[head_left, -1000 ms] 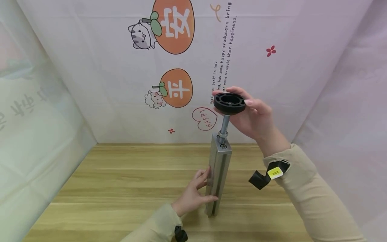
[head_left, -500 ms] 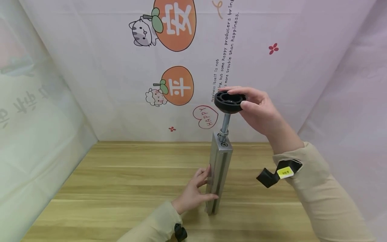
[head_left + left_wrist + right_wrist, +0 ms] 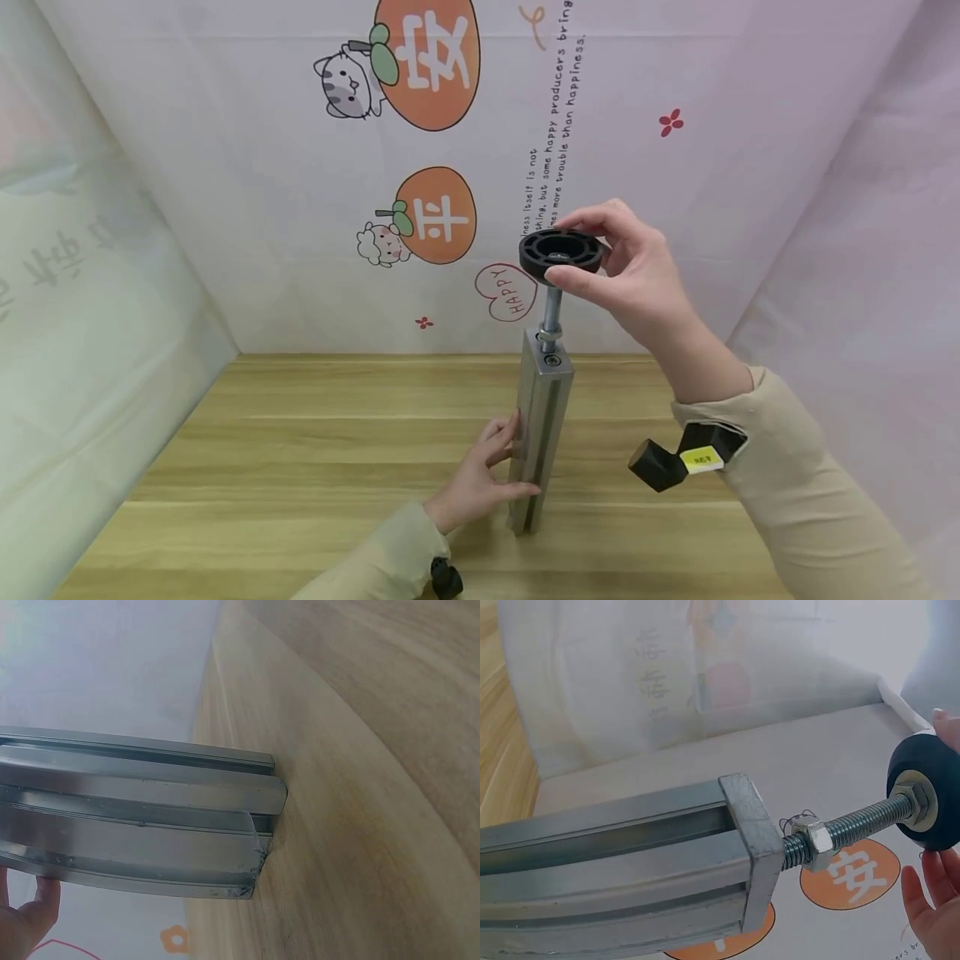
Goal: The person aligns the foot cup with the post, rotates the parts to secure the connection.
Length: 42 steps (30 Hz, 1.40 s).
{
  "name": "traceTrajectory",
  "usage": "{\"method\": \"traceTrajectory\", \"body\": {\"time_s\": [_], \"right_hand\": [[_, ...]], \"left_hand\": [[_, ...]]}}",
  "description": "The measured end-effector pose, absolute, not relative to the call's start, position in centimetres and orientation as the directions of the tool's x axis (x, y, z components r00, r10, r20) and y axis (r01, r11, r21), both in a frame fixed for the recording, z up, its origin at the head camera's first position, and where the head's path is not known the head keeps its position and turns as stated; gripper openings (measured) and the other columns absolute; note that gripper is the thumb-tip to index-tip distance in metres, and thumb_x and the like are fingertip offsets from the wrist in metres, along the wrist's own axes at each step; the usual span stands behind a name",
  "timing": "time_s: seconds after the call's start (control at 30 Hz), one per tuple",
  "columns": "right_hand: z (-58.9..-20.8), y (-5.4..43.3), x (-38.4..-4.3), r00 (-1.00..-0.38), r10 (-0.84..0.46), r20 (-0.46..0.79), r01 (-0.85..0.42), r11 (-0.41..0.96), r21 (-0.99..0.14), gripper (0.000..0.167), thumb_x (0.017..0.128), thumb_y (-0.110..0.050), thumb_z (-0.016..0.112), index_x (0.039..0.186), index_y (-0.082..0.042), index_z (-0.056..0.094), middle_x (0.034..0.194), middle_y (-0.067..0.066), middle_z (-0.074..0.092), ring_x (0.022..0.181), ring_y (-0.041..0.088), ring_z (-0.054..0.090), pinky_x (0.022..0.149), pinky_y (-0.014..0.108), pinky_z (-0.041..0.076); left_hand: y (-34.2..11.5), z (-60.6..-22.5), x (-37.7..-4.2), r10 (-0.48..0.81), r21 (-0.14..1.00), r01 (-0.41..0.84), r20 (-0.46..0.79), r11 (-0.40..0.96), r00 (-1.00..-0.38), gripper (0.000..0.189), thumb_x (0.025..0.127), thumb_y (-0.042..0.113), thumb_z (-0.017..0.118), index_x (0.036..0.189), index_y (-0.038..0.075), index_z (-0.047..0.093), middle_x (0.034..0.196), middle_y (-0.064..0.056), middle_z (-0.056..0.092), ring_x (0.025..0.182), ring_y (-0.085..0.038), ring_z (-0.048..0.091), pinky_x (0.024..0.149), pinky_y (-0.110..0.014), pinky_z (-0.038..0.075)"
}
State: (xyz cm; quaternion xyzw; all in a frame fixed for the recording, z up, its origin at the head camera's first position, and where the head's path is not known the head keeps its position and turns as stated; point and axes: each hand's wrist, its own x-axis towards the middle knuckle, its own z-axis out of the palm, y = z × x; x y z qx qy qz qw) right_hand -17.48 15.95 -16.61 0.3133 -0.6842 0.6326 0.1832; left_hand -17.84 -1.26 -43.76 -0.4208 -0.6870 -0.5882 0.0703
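An aluminium extrusion profile [image 3: 536, 433] stands upright on the wooden table, its lower end touching the wood in the left wrist view. My left hand [image 3: 474, 483] grips its lower part between thumb and fingers. Out of the profile's end plate [image 3: 759, 851] rises a threaded rod [image 3: 870, 821] with a hex nut [image 3: 817, 844] close to the plate. At the rod's top is a black round levelling foot [image 3: 531, 262], ribbed and hollow on its upper face. My right hand [image 3: 641, 279] holds the foot's rim, thumb at the near side and fingers at the far side.
White printed cloth [image 3: 270, 208] hangs behind the wood-grain table [image 3: 322, 467], with more cloth at both sides. Black camera mounts are strapped to both sleeves; the right one [image 3: 660, 465] juts out below the wrist.
My right hand has shifted its grip round the foot's rim, the thumb coming from the right side to the near side. The left hand and the profile stay in place.
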Motion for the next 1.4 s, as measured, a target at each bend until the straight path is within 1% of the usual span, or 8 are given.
{"method": "traceTrajectory", "body": {"time_s": [0.27,0.5,0.6,0.8,0.97,1.07,1.27,1.4], "right_hand": [[-17.0,15.7,-17.6,-0.726,-0.097,0.681,-0.687,0.153,-0.711,0.033,0.072,0.010,0.073,0.095,-0.013,0.066,0.094,0.001,0.049,0.091,0.014,0.053,0.080,0.017,0.046],[-18.1,15.6,-17.9,-0.608,-0.048,0.792,-0.791,0.127,-0.599,0.023,0.071,0.006,0.076,0.082,-0.013,0.069,0.090,-0.001,0.048,0.088,0.016,0.051,0.073,0.016,0.045],[-18.5,15.5,-18.0,-0.560,-0.037,0.827,-0.827,0.082,-0.556,0.013,0.073,-0.004,0.079,0.083,-0.005,0.071,0.095,0.000,0.050,0.094,0.017,0.051,0.076,0.016,0.046],[-19.0,15.2,-18.0,-0.545,-0.023,0.838,-0.836,0.093,-0.541,0.034,0.077,-0.013,0.079,0.090,0.015,0.064,0.100,-0.001,0.051,0.100,0.020,0.052,0.083,0.017,0.049],[-19.1,15.4,-18.3,-0.509,-0.030,0.860,-0.861,0.047,-0.507,0.028,0.081,-0.027,0.075,0.091,-0.001,0.073,0.098,-0.001,0.053,0.097,0.016,0.052,0.082,0.016,0.049],[-19.0,15.7,-18.5,-0.520,-0.039,0.854,-0.854,-0.006,-0.520,0.010,0.087,-0.019,0.067,0.091,-0.013,0.075,0.097,0.000,0.054,0.095,0.014,0.051,0.079,0.016,0.050],[-18.6,16.2,-18.9,-0.623,-0.130,0.771,-0.768,-0.085,-0.635,0.030,0.089,-0.007,0.050,0.113,-0.001,0.067,0.102,0.002,0.058,0.098,0.016,0.053,0.083,0.019,0.047],[-18.6,16.4,-19.8,-0.617,-0.308,0.724,-0.664,-0.288,-0.689,0.035,0.092,-0.016,0.050,0.126,-0.012,0.060,0.110,0.006,0.059,0.104,0.019,0.054,0.094,0.026,0.042]], "left_hand": [[-1.3,-43.7,-17.9,0.494,0.745,0.665,0.596,-0.047,-0.633,0.103,0.075,0.001,0.076,0.151,0.023,0.010,0.122,-0.016,0.040,0.117,-0.008,0.039,0.098,-0.042,0.046],[-1.2,-43.6,-18.0,0.505,0.749,0.661,0.587,-0.041,-0.633,0.102,0.075,0.000,0.076,0.151,0.018,0.011,0.121,-0.016,0.040,0.114,-0.009,0.041,0.098,-0.043,0.046],[-1.2,-43.6,-18.0,0.509,0.756,0.653,0.580,-0.045,-0.636,0.101,0.075,0.000,0.076,0.151,0.015,0.011,0.122,-0.016,0.040,0.115,-0.010,0.041,0.099,-0.042,0.045],[-1.3,-43.7,-18.0,0.509,0.760,0.647,0.579,-0.054,-0.637,0.100,0.075,-0.002,0.076,0.150,0.012,0.011,0.123,-0.016,0.040,0.118,-0.010,0.039,0.100,-0.040,0.045],[-1.3,-43.8,-18.0,0.507,0.743,0.667,0.597,-0.055,-0.622,0.102,0.076,-0.001,0.075,0.151,0.017,0.009,0.122,-0.016,0.040,0.118,-0.008,0.038,0.098,-0.041,0.046],[-1.3,-43.7,-17.9,0.508,0.741,0.669,0.601,-0.063,-0.618,0.103,0.076,-0.001,0.075,0.151,0.020,0.008,0.123,-0.017,0.040,0.118,-0.008,0.038,0.098,-0.043,0.046],[-1.3,-43.7,-17.9,0.509,0.755,0.654,0.585,-0.057,-0.631,0.103,0.076,-0.001,0.075,0.151,0.020,0.009,0.127,-0.016,0.039,0.121,-0.009,0.037,0.099,-0.041,0.046],[-1.4,-43.7,-17.8,0.513,0.772,0.633,0.564,-0.050,-0.647,0.103,0.076,0.000,0.076,0.152,0.023,0.009,0.128,-0.015,0.038,0.122,-0.010,0.037,0.100,-0.040,0.045]]}}
